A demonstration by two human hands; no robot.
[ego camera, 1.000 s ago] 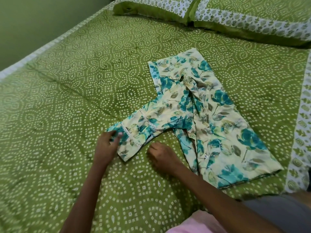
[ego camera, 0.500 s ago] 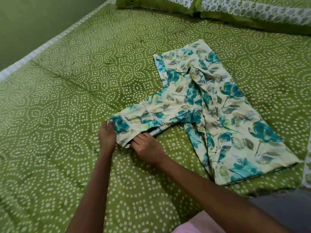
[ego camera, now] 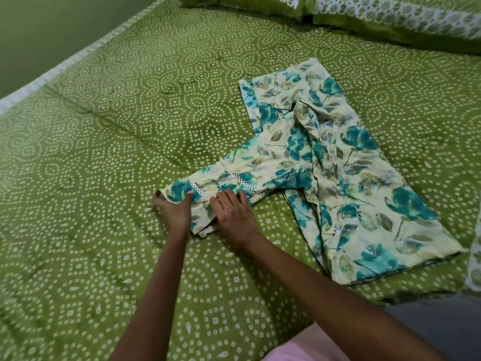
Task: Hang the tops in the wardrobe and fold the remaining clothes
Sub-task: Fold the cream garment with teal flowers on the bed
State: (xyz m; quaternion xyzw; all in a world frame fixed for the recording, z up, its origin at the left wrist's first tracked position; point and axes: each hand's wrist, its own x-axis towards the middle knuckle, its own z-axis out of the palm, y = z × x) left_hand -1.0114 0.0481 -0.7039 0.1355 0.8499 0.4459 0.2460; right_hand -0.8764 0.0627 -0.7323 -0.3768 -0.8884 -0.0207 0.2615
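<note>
— What does the head camera take in?

— A floral top (ego camera: 335,162), cream with teal blooms and olive leaves, lies spread on a green bedspread (ego camera: 109,131) printed with white dotted rings. Its body runs from mid-bed toward the near right edge, and one sleeve (ego camera: 221,186) reaches out to the left, toward the person's hands.

— Where are the hands on it?

— Both are at the sleeve's end. The left hand (ego camera: 174,212) is at the cuff, its thumb laid over the printed cloth beside a band of white lace trim (ego camera: 197,188), its other fingers at the cuff's outer edge against the bedspread. The right hand (ego camera: 234,214) lies palm down just beside it, fingers nearly straight, pressing the sleeve's lower edge near the second lace band.

— Is either hand clasping the fabric?

— The left appears to pinch the cuff between thumb and fingers, though the fingers underneath are partly hidden. The right is flat and relaxed, pressing and not curled round anything.

— And the rest of the garment?

— It lies to the right of and beyond both hands, untouched, with a fold ridge running down its middle and a small tag near the lower hem. Two green pillows (ego camera: 390,19) with patterned white borders sit at the head of the bed, well apart from the top. A strip of pink cloth (ego camera: 307,347) shows at the bottom edge.
</note>
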